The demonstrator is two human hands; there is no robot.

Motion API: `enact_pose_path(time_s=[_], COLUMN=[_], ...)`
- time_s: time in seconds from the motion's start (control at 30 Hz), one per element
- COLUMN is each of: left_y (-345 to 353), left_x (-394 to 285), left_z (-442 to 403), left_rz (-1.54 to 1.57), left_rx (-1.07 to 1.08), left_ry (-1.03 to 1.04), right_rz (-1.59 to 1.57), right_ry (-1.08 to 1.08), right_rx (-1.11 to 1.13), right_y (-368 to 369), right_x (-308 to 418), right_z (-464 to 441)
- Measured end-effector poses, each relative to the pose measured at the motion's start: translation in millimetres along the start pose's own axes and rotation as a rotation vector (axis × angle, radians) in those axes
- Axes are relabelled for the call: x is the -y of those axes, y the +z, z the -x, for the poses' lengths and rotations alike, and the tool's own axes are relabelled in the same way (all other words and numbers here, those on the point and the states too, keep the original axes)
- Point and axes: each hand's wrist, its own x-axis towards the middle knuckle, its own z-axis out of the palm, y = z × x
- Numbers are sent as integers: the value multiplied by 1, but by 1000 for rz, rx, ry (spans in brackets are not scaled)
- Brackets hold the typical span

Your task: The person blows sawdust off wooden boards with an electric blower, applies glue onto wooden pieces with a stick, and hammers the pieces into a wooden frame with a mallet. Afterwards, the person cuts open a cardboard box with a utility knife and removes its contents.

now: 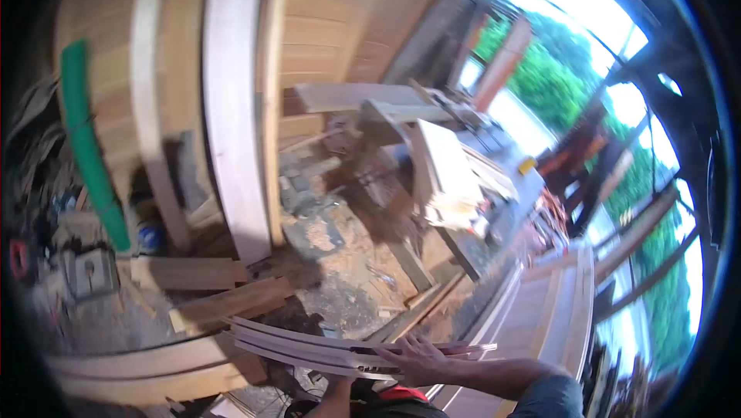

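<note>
The left hand reaches under the wood strips before the body, its grip hidden, while the right hand clasps them from above, seemingly keeping them bundled, and beyond, a tall board stands upright, probably to save space, with no writing legible.

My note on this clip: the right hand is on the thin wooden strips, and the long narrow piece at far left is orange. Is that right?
Not quite: the head view shows the long narrow piece at far left as green, not orange. The right hand is indeed on the thin wooden strips.
</note>
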Motion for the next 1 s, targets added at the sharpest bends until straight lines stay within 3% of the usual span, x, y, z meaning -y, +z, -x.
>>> enact_pose_path(time_s=[0.1, 0.3, 0.37, 0.4, 0.5, 0.6, 0.63, 0.7, 0.77, 0.8, 0.83, 1.0], left_y=[54, 107, 128, 146, 243, 346, 401, 391, 385, 383, 384, 375], left_x=[-19, -8, 13, 29, 86, 150, 170, 214, 244, 257, 269, 297], left_z=[12, 1, -14, -21, -43, -54, -58, -73, -81, -89, -97, -150], left_rz=[15, -217, -397, -12, -253, -581, -420, -412, -439, -418, -396, -476], left_rx=[14, 142, 307, 289, 213, 256, 211, -43, 61, 106, 144, 206], left_ry=[-179, -319, -298, -380, -405, -379, -488, -806, -904, -988, -1076, -1431], right_rz=[-172, -390, -493, -556, -651, -855, -918, -830, -787, -839, -905, -914], right_ry=[93, 375, 436, 470, 580, 909, 1022, 1083, 1270, 1253, 1438, 1697], right_rx=[-225, -292, -364, -401, -489, -360, -356, -319, -277, -251, -84, -415], right_y=[14, 43, 52, 52, 71, 66, 61, 67, 84, 75, 60, 70], right_x=[-5, -54, -86, -102, -151, -172, -185, -190, -176, -176, -171, -116], right_z=[59, 157, 190, 206, 256, 294, 301, 319, 324, 324, 317, 237])
